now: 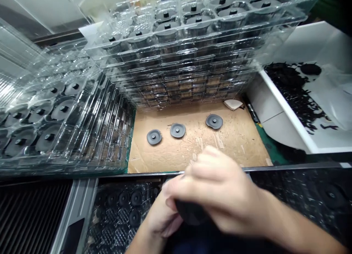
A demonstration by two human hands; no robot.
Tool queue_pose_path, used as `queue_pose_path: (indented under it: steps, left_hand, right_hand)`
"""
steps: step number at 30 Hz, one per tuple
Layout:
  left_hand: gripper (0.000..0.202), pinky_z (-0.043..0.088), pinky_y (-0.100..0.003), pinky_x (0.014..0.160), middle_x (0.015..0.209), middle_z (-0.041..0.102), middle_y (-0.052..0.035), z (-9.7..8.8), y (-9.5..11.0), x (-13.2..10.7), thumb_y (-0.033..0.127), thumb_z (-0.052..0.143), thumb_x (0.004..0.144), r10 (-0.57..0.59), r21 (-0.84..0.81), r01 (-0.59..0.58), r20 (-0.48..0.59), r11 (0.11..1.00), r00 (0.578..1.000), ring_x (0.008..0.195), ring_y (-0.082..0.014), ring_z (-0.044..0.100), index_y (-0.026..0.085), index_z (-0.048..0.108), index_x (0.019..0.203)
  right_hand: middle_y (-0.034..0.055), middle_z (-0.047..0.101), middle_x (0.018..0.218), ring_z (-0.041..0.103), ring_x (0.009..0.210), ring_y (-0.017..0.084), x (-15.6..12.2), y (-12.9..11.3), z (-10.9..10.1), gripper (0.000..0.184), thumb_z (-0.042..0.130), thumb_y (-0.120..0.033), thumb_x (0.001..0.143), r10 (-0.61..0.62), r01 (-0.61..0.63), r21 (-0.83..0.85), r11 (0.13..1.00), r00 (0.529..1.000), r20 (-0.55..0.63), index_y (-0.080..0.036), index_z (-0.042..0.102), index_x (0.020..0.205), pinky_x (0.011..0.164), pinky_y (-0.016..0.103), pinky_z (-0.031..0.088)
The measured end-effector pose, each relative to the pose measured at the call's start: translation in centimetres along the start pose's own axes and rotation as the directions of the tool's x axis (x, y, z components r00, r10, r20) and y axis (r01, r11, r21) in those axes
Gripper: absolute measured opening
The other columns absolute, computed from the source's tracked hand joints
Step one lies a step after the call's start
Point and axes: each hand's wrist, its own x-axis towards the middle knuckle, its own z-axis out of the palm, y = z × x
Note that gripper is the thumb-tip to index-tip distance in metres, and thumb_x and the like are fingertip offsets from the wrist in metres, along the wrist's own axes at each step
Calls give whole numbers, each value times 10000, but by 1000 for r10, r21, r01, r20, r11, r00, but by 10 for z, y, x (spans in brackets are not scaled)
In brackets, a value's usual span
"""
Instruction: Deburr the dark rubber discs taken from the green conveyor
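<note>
My two hands meet low in the middle of the head view, in front of the bench edge. Curled around the side of a dark rounded rubber part (191,213) is my left hand (162,212), partly covered by the other. My right hand (217,188) is closed over the top of that part and smeared by motion; whatever its fingers pinch is hidden. Beyond the hands, three grey rubber discs, each with a small central stub, lie on a cardboard sheet (176,158): a left disc (154,137), a middle disc (177,130) and a right disc (214,121).
Tall stacks of clear plastic trays stand behind (187,52) and to the left (68,125), their top trays holding similar parts. A white bin (286,111) at right contains black scraps. A lower tray (118,213) with discs sits below the bench edge. A marker (253,113) lies beside the bin.
</note>
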Motion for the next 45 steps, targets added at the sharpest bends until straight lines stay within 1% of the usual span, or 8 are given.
queue_pose_path:
  steps: [2,5,9,12,24,34,39,45]
  left_hand:
    - [398,546,-257,713,831,755,-49,1,0,1,319,815,594,-25,-30,27,66,999,998,778,-203,707,147,720,940]
    - [459,558,-246,701,930,760,-43,0,0,0,341,812,595,-23,-108,38,138,993,990,790,-205,719,205,702,1020]
    - [497,555,-250,733,972,750,-44,-4,1,0,397,803,580,19,-169,14,193,986,981,832,-212,714,199,700,1025]
    - [488,552,-246,735,976,739,-44,-6,2,1,411,794,587,16,-166,15,184,986,983,831,-212,713,191,702,1013]
    - [456,547,-247,731,948,741,-36,-2,2,-2,374,810,580,30,-157,-3,170,988,985,809,-202,715,209,710,993]
    - [422,533,-244,722,963,741,-31,-1,4,-3,336,817,587,69,-167,-38,186,985,980,830,-197,707,219,710,978]
    - [522,534,-251,742,955,750,-39,-3,3,-3,321,822,586,62,-173,-31,179,984,982,829,-199,708,216,665,1072]
    - [523,524,-263,789,971,744,-41,-6,2,-1,368,819,575,55,-173,-21,195,985,979,860,-205,702,181,659,1037]
  right_hand:
    - [36,681,788,569,704,148,-6,15,-2,233,464,-155,916,162,-170,-46,984,977,-141,-157,677,1009,658,290,391]
    - [27,692,855,575,668,128,-23,34,-3,195,529,-188,895,426,-439,4,898,870,-248,-193,674,1026,588,250,424]
    - [31,696,948,626,820,170,-54,44,9,214,515,-289,900,674,-657,160,737,731,-103,-241,678,1030,596,254,463]
    - [52,694,1033,637,926,213,-72,45,23,248,500,-327,894,744,-727,212,653,668,3,-228,677,1036,640,286,497]
    - [58,694,1023,633,942,226,-77,41,36,289,462,-362,903,728,-739,218,637,670,143,-239,672,1057,795,361,498]
    - [61,693,1024,634,895,208,-82,43,40,303,440,-354,909,729,-742,210,636,668,152,-225,667,1061,736,327,494]
    - [55,696,956,621,761,173,-82,44,42,276,469,-337,905,722,-738,194,647,674,156,-229,675,1052,650,287,479]
    - [55,696,918,600,697,159,-80,43,43,274,472,-335,909,719,-736,185,651,677,160,-224,679,1050,612,277,463]
